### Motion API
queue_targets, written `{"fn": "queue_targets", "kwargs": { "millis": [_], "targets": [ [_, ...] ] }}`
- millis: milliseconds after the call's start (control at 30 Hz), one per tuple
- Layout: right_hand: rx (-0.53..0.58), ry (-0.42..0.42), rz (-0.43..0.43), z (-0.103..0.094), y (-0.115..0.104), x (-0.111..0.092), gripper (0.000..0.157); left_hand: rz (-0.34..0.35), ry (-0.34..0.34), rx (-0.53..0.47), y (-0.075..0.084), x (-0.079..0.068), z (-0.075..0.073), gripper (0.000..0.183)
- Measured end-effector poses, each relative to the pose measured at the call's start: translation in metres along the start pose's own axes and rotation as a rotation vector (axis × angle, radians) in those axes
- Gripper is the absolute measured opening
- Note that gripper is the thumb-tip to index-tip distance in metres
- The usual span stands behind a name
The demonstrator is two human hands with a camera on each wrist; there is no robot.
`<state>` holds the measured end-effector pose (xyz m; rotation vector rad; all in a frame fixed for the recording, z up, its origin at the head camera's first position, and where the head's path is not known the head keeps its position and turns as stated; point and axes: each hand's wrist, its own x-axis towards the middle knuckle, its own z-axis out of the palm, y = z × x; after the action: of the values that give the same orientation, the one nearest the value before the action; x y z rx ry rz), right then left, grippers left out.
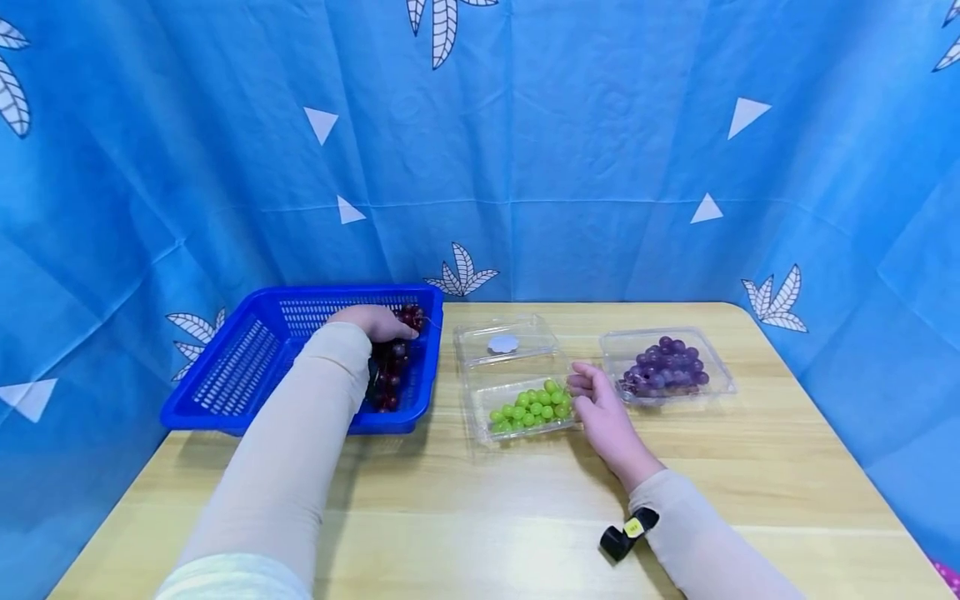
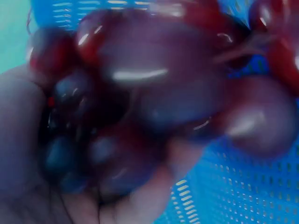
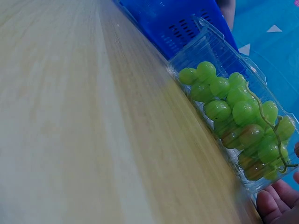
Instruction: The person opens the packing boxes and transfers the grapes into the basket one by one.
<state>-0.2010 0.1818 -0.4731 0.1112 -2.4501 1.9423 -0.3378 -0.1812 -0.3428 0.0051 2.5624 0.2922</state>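
Observation:
My left hand [image 1: 372, 322] is inside the blue plastic basket [image 1: 217, 329], gripping a bunch of dark red grapes [image 2: 154, 88]. In the left wrist view the bunch is blurred, with fingers curled beneath it. More of the red grapes [image 1: 390, 375] show below the hand in the head view. On the table, a lidded clear plastic box [image 1: 482, 423] stands open with green grapes [image 1: 534, 407] in it. My right hand [image 1: 606, 417] touches the box's right end with relaxed fingers. The right wrist view shows some fingertips [image 3: 275, 198] against that end.
To the right of my right hand stands another clear plastic box [image 1: 720, 379] holding purple grapes [image 1: 666, 367]. The light wooden table [image 1: 465, 525] is backed by a blue patterned curtain [image 1: 585, 167]. A black wrist camera strap [image 1: 630, 532] sits on the right sleeve.

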Motion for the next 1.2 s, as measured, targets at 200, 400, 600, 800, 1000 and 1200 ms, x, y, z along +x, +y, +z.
{"fn": "queue_targets", "kwargs": {
  "millis": [200, 400, 600, 800, 1000, 1200],
  "targets": [
    [-0.002, 0.003, 0.008, 0.0, -0.002, 0.0, 0.056, -0.083, -0.02, 0.012, 0.001, 0.006, 0.009, 0.099],
    [-0.007, 0.002, 0.007, -0.001, -0.001, 0.0, 0.057, -0.076, 0.004, -0.006, -0.001, 0.006, 0.015, 0.101],
    [-0.005, 0.002, 0.008, -0.001, -0.003, -0.002, 0.057, 0.011, 0.1, 0.026, -0.003, 0.014, 0.017, 0.084],
    [-0.019, 0.002, 0.008, 0.0, 0.0, -0.001, 0.056, 0.024, 0.135, 0.087, 0.002, 0.015, 0.019, 0.073],
    [-0.029, 0.012, 0.004, 0.001, 0.0, -0.001, 0.055, 0.011, 0.185, 0.126, 0.004, 0.013, 0.02, 0.074],
    [-0.018, 0.009, 0.008, -0.001, 0.001, 0.001, 0.057, 0.068, 0.281, 0.148, 0.014, 0.007, 0.014, 0.07]
  ]
}}
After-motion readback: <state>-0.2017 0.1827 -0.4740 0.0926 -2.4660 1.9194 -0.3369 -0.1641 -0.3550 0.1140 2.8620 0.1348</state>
